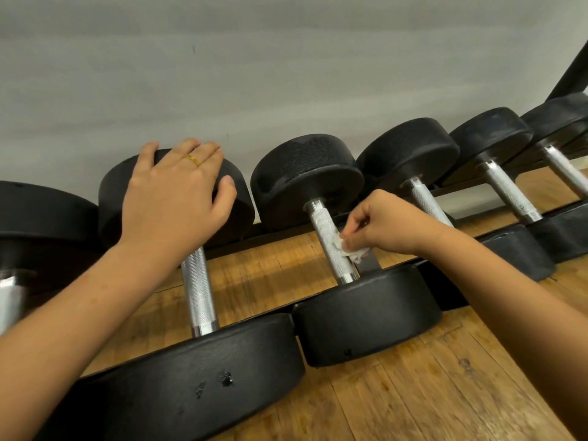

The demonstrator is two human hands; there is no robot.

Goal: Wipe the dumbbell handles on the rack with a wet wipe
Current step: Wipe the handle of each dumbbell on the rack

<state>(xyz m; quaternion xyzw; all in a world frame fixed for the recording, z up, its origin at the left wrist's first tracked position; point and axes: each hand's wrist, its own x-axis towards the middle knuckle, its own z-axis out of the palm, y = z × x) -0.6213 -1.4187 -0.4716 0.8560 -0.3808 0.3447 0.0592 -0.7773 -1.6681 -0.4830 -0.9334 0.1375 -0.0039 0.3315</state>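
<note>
Right hand pinching crumpled wet wipe, pressing it against knurled handle of centre-frame dumbbell on rack. Left hand lying flat, fingers spread, resting on neighbouring dumbbell's far head, left of centre

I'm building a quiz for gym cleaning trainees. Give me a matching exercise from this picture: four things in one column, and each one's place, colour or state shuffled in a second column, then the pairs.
Column one:
1. left hand
2. right hand
3. wet wipe
4. ring

Column two:
A. pressed against a knurled handle
B. gold, on a finger
C. resting on a black dumbbell head
D. pinching the wet wipe

Pairs: 1-C, 2-D, 3-A, 4-B
</note>
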